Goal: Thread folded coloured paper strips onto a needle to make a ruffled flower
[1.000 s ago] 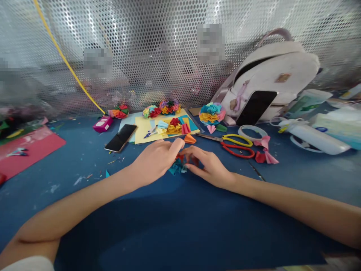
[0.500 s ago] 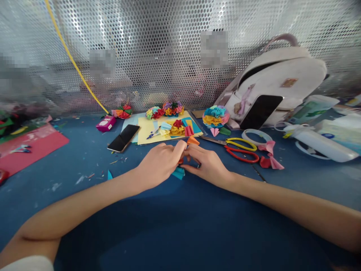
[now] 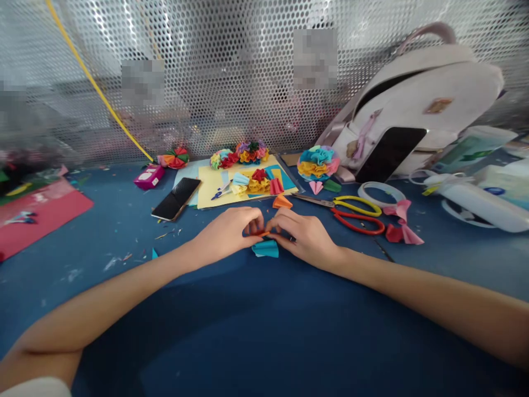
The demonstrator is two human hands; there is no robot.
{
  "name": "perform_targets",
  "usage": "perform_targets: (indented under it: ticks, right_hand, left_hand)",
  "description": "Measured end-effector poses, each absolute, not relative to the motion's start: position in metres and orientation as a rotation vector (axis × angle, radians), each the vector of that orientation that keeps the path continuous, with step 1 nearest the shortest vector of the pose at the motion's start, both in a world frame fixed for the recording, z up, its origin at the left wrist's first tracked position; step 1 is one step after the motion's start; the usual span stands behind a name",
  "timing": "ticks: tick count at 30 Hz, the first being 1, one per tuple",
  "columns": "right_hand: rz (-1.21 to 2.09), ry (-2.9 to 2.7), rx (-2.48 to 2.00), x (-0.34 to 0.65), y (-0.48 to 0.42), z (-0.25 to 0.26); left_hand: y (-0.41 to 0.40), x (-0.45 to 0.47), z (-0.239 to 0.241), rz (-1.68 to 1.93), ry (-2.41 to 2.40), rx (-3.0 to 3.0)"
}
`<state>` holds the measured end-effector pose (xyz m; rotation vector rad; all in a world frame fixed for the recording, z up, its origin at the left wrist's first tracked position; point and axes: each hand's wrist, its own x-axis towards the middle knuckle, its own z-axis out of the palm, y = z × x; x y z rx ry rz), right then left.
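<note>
My left hand [image 3: 233, 230] and my right hand [image 3: 303, 236] meet at the middle of the table, fingertips closed on a small piece of orange paper [image 3: 263, 234]. Each hand pinches one end of it, and most of the paper is hidden by the fingers. Just below lies a pleated blue paper piece [image 3: 266, 248] on the table. Beyond my right fingers sits a folded orange paper piece [image 3: 282, 201]. Scissors [image 3: 357, 215] with one yellow and one red handle lie to the right, partly opened.
Behind are yellow paper sheets [image 3: 206, 190] bearing pleated paper pieces, and a multicoloured paper ball [image 3: 318, 164]. A phone [image 3: 177, 198] and purple box [image 3: 149, 177] lie left. A backpack [image 3: 425, 99], another phone [image 3: 390, 154], tape roll [image 3: 381, 193] and white glue gun-like device [image 3: 479, 201] stand right.
My fingers have shifted slightly lower and opened out, so the orange paper between them shows as a thin edge. More of the blue piece is visible. The camera view has moved a little.
</note>
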<state>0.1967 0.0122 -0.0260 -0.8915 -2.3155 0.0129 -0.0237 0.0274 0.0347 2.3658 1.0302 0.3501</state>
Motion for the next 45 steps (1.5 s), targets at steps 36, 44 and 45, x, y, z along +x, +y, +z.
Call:
perform_targets:
  ticks: [36, 44, 45]
  right_hand:
    - [0.496, -2.106, -0.910, 0.199, 0.014, -0.028]
    - [0.471, -2.097, -0.880, 0.197, 0.012, -0.027]
    - [0.472, -2.095, -0.880, 0.197, 0.012, -0.028]
  left_hand:
    - [0.039, -0.027, 0.034, 0.398, 0.620, 2.466]
    - [0.039, -0.027, 0.034, 0.329, 0.605, 2.478]
    - [0.038, -0.027, 0.033, 0.333, 0.611, 2.468]
